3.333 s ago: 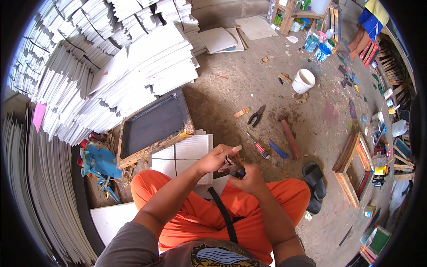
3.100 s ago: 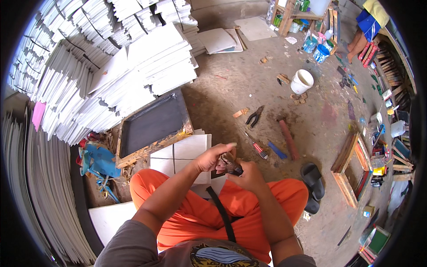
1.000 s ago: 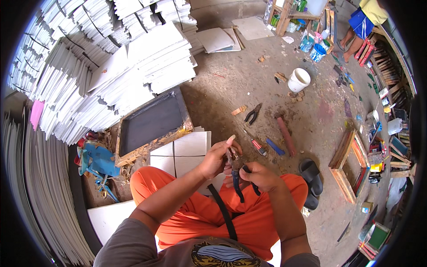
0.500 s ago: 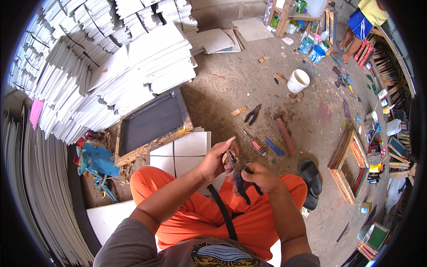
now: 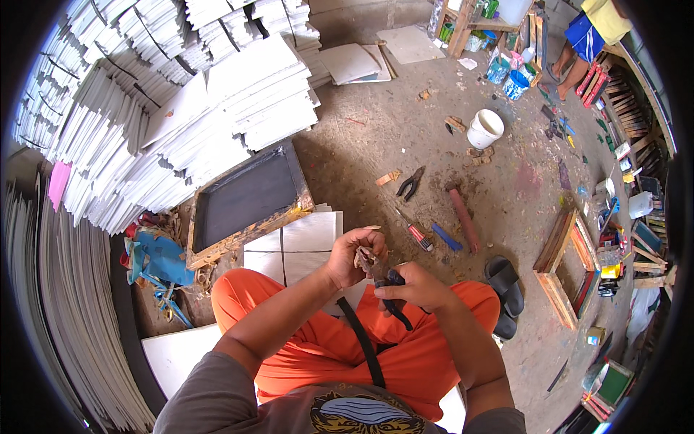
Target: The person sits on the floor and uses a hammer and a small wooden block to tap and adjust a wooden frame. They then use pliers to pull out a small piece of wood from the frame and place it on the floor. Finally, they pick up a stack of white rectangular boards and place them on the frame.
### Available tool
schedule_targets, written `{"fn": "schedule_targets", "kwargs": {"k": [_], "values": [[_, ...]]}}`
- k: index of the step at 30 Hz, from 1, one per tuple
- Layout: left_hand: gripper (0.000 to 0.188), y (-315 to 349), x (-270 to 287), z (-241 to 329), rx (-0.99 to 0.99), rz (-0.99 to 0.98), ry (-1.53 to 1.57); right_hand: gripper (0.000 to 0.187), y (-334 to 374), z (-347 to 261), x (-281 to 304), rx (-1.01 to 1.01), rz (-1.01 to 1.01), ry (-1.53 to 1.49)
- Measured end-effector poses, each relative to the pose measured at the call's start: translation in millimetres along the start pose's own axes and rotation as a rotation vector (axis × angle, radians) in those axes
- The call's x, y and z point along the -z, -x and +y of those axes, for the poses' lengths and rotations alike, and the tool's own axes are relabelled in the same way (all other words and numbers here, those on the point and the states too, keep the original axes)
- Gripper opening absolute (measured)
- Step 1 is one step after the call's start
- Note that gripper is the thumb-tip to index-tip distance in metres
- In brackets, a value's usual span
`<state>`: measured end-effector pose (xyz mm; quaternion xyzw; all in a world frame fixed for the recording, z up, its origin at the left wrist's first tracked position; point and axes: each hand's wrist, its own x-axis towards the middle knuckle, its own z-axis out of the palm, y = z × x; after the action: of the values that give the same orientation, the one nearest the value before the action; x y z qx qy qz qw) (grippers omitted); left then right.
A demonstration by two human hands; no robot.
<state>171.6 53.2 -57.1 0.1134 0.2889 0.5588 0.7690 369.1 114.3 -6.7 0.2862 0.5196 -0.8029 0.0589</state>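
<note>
Over my lap, my right hand is closed round a pair of dark-handled pliers. The jaws point toward my left hand, which is closed with its fingers curled. A small brownish piece shows between those fingers, right by the jaws; its kind is too small to tell. On the floor ahead lie a second pair of pliers, a screwdriver with a red and clear handle, a blue strip and a reddish-brown rod.
To the left, a wooden frame with a dark panel leans by tall white sheet stacks. A white bucket, black slippers and an empty wooden frame are on the right. Another person's legs show at far right.
My right hand has shifted slightly left and up, and the pliers have turned a little in it. My left hand has rolled slightly, showing more of the small piece.
</note>
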Motion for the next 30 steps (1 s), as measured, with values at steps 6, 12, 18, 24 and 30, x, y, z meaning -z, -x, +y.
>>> {"fn": "schedule_targets", "kwargs": {"k": [6,12,18,24,30], "values": [[0.044,-3.7,1.4,-5.2,-0.008,-0.048,-0.043,0.024,2.2,1.4,1.5,0.007,-0.014,0.078],[0.039,-1.2,-3.1,-5.4,-0.018,-0.112,0.002,0.029,8.4,7.9,-7.7,0.117,0.148,0.345],[0.054,1.9,-3.7,2.8,-0.042,0.004,-0.192,0.033,11.8,2.3,8.0,0.108,0.016,0.209],[0.062,5.7,-5.3,5.4,-0.102,0.154,-0.371,0.046,8.9,-3.8,14.3,-0.039,-0.219,-0.011],[0.065,6.3,-16.3,7.9,-0.218,0.167,-0.5,0.044,2.1,15.6,1.1,0.151,-0.228,-0.076]]}}
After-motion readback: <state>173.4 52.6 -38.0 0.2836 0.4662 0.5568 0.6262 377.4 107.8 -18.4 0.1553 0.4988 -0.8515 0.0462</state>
